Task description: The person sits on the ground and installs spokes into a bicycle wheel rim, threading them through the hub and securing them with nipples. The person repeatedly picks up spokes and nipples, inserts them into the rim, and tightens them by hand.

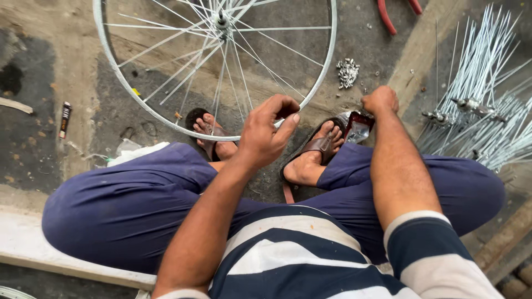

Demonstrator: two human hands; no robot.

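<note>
- Sitting cross-legged on a stained concrete floor point(66, 66), a person in dark blue trousers and a striped shirt has a bicycle wheel point(216, 66) just ahead of the knees; every place below is told from that wheel.
- Left of the wheel, a small dark stick-like object point(65, 119) lies on the floor.
- At the wheel's lower rim, the left hand point(266, 133) is raised, its fingers point(288, 124) curled narrow, thumb and forefinger pinched together just beside the rim; whether they hold some small part, I cannot tell.
- Under the rim, two sandalled feet point(310, 158) rest on the floor.
- Right of the wheel lies a little heap of silver nipples point(347, 72), well apart from both hands.
- Below that heap, the right hand point(380, 99) is closed into a fist over a red packet point(359, 126).
- Far right of the wheel, a pile of loose steel spokes point(482, 99) fans out; red-handled pliers point(396, 12) lie above.
</note>
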